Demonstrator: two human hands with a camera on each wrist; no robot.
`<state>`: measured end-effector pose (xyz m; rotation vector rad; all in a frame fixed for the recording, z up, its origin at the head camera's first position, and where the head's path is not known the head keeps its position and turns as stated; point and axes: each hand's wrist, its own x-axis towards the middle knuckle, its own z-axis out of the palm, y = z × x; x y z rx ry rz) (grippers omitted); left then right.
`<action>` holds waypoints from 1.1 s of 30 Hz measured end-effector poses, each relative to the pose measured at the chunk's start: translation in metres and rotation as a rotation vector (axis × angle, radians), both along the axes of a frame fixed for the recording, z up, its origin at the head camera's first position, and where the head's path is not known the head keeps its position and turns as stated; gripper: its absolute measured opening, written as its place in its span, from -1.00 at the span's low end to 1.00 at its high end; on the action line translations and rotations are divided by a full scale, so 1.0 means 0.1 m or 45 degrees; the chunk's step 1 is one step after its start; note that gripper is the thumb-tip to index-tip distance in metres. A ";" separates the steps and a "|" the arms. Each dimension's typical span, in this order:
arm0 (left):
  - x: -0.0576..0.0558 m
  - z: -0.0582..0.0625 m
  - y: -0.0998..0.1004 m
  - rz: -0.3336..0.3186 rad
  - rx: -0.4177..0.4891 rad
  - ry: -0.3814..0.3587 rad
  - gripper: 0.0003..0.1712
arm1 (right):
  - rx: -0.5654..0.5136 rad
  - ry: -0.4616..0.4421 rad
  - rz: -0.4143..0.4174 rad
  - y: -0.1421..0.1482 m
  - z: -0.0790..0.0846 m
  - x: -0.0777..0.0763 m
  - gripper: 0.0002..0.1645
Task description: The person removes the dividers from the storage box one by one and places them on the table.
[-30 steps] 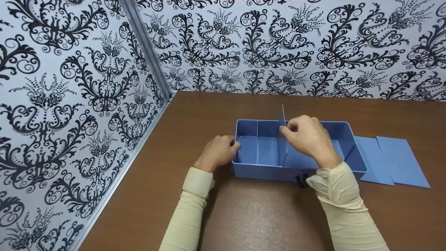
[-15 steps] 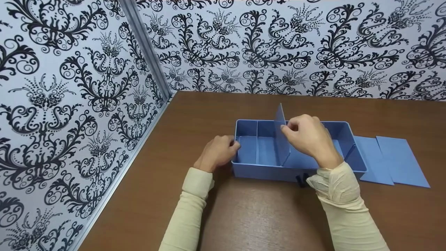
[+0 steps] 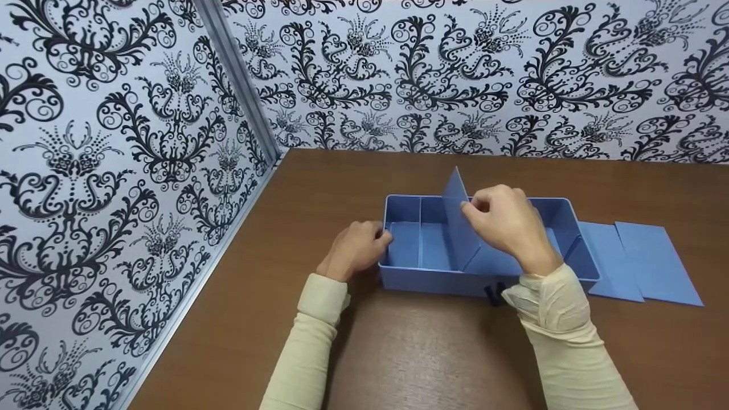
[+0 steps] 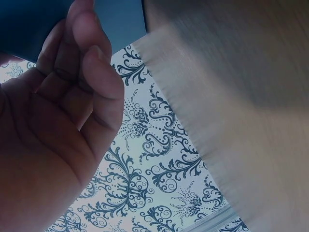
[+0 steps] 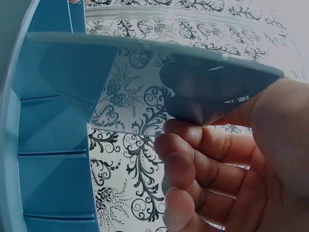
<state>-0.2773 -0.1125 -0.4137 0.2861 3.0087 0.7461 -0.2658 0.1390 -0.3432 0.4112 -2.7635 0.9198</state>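
Observation:
A long blue box (image 3: 433, 279) lies on the brown table, with one upright divider (image 3: 421, 233) standing across its left part. My left hand (image 3: 356, 247) grips the box's left wall at the rim; the left wrist view shows its curled fingers (image 4: 99, 72) against the blue wall (image 4: 123, 24). My right hand (image 3: 507, 219) pinches a second thin divider panel (image 3: 458, 213) at its right edge. That panel stands tilted inside the box, its upper corner well above the rim. In the right wrist view the glossy panel (image 5: 140, 82) sits beside slots (image 5: 53, 153) in the box wall.
Two flat blue panels (image 3: 660, 265) overlap on the table right of the box. A small black object (image 3: 494, 294) is at the box's front, by the right cuff. Another divider (image 3: 571, 250) crosses the box's right end. Patterned walls (image 3: 455, 74) rise behind and left.
The panel in my right hand has turned, showing more of its broad face, and its top corner has shifted left and slightly up. My left hand has stayed on the box wall.

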 end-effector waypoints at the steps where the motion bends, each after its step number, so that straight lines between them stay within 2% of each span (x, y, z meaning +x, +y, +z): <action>1: 0.00 0.00 0.00 0.003 0.002 -0.008 -0.69 | -0.003 0.001 -0.001 0.00 0.00 0.00 -0.62; 6: -0.01 0.00 0.01 0.010 0.000 -0.020 -0.69 | -0.024 0.003 0.000 0.02 0.02 0.01 -0.61; 13: -0.02 -0.02 -0.01 -0.025 -0.026 0.047 -0.70 | -0.055 0.032 0.000 0.05 0.04 0.03 -0.64; 21: -0.02 0.00 0.00 0.002 -0.011 -0.014 -0.70 | -0.057 0.076 -0.007 0.06 0.05 0.03 -0.64; 33: 0.00 0.01 -0.01 -0.004 0.026 -0.009 -0.71 | -0.080 0.079 -0.033 0.12 0.08 0.05 -0.63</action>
